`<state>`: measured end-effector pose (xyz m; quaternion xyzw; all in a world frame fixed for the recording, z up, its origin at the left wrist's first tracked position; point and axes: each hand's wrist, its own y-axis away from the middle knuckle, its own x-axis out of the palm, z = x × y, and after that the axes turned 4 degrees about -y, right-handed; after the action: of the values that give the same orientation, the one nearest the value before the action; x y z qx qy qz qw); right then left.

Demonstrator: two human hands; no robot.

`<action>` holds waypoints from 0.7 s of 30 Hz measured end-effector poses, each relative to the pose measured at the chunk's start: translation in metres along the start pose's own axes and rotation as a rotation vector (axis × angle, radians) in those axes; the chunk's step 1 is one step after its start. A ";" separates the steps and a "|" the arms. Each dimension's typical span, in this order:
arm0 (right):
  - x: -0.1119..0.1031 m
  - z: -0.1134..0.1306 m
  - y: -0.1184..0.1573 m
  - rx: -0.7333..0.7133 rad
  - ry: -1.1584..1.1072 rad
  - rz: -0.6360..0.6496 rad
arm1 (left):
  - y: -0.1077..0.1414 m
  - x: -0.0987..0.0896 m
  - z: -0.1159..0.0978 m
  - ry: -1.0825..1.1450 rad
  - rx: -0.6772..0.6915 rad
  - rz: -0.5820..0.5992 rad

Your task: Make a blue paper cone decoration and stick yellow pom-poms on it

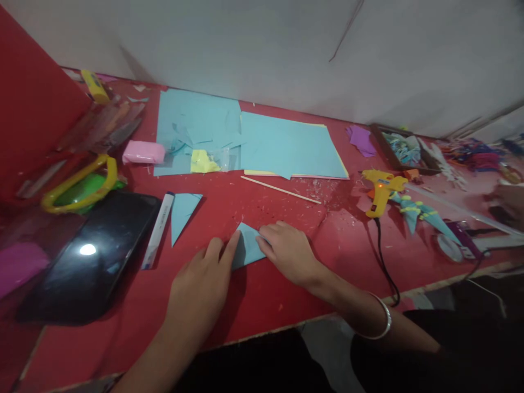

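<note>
One light-blue, angular paper piece (248, 248) lies at the frame's lower centre, touched by the left hand (203, 278), fingers slightly spread, and right hand (290, 254), fingers close together (pinching: cannot tell); uneven pressure could skew its edges.

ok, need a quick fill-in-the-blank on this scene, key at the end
1. The folded paper touched by the left hand and the right hand is light ____.
2. The bangle is worn on the ____ arm.
3. The glue gun has a body coloured ____.
4. The white marker lies between the loose paper triangle and a flat glossy object coloured ____.

Missing words: blue; right; yellow; black.
</note>
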<state>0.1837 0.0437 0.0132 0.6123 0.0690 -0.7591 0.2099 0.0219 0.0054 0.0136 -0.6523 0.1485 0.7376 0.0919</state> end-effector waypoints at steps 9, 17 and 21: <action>-0.008 0.007 -0.003 0.056 0.014 0.071 | -0.001 0.000 0.001 -0.023 0.003 0.005; -0.010 0.012 -0.003 0.062 0.090 0.087 | -0.002 0.005 0.000 -0.036 0.025 -0.100; -0.006 0.011 -0.002 0.055 0.113 0.049 | -0.004 0.003 -0.003 -0.050 0.029 -0.098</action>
<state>0.1738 0.0435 0.0215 0.6613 0.0448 -0.7195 0.2074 0.0257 0.0079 0.0098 -0.6389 0.1245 0.7459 0.1410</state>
